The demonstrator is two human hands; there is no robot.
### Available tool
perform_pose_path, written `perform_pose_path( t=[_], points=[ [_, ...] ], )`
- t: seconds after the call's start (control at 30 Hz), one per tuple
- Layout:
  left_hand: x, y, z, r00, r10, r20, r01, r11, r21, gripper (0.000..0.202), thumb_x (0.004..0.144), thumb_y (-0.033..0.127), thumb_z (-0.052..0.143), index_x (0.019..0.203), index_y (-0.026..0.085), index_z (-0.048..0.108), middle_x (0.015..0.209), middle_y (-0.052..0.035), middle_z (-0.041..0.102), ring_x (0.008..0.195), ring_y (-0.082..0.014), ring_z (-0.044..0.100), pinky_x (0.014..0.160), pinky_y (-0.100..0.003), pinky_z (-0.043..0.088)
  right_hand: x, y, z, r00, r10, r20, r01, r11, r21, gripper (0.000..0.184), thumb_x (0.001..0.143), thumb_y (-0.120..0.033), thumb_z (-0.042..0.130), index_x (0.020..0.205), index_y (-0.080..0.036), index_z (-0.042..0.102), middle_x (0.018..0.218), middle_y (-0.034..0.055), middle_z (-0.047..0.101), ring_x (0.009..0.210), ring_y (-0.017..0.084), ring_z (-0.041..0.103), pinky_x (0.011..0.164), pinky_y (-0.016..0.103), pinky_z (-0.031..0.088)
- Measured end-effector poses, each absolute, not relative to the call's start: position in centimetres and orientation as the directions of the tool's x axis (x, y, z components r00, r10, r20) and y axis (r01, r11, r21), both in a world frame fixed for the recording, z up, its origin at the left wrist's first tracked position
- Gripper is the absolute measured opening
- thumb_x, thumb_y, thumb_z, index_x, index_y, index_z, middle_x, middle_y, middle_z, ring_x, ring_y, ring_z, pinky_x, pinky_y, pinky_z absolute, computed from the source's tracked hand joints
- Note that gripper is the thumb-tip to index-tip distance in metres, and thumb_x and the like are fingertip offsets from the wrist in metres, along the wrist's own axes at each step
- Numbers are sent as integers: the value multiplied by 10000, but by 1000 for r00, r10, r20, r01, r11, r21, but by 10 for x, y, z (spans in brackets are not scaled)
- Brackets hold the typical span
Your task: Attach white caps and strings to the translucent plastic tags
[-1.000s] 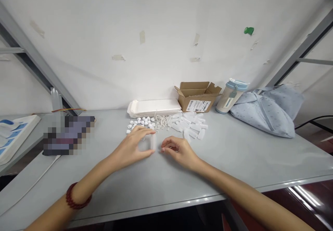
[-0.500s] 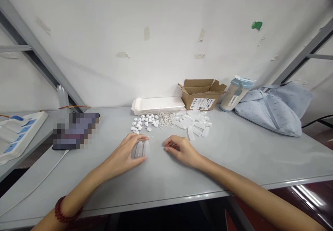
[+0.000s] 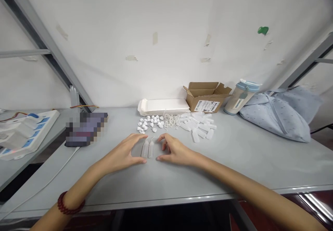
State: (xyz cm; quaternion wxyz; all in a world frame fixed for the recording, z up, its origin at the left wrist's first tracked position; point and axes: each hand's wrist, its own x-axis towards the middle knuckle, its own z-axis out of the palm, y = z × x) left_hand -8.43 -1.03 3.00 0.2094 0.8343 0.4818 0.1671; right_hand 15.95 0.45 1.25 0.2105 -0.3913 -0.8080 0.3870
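Observation:
Two small translucent plastic bottles lie side by side on the grey table, with thin white string at their necks. My left hand curves around their left side, thumb and fingers apart. From the right, my right hand is spread in the same way, thumb apart from the fingers. Neither hand has its fingers closed on a bottle. Beyond the hands lie several white caps, a tangle of white strings and a heap of loose translucent bottles.
Behind the small parts are a stack of flat white packets and an open cardboard box. A tumbler and a blue-grey cloth bag stand at the right. On the left are a blurred phone, its cable and a power strip.
My right hand has moved left to the bottles and its fingers have spread. My left hand has opened a little away from them. The camera view has shifted slightly.

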Motion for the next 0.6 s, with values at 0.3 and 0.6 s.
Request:
perform_pose_path(
  t=[0.3, 0.6],
  points=[
    [-87, -8, 21, 502, 860, 91, 717, -474, 511, 600, 747, 465, 665, 1273, 244, 479, 1289, -97, 543, 1170, -276, 528, 943, -409, 461, 137, 12, 14, -666, 745, 40, 393, 395, -830, 648, 675, -297, 735, 1176, -177, 342, 939, 37, 503, 779, 150, 518, 680, 308, 457],
    [-88, -9, 21, 479, 870, 118, 708, -463, 533, 530, 755, 450, 656, 1222, 247, 512, 1224, -85, 577, 1105, -269, 564, 915, -415, 475, 130, 17, 8, -676, 733, 78, 356, 418, -836, 653, 682, -270, 731, 1202, -187, 344, 1049, 81, 522, 864, 178, 546, 749, 352, 481]
  ],
)
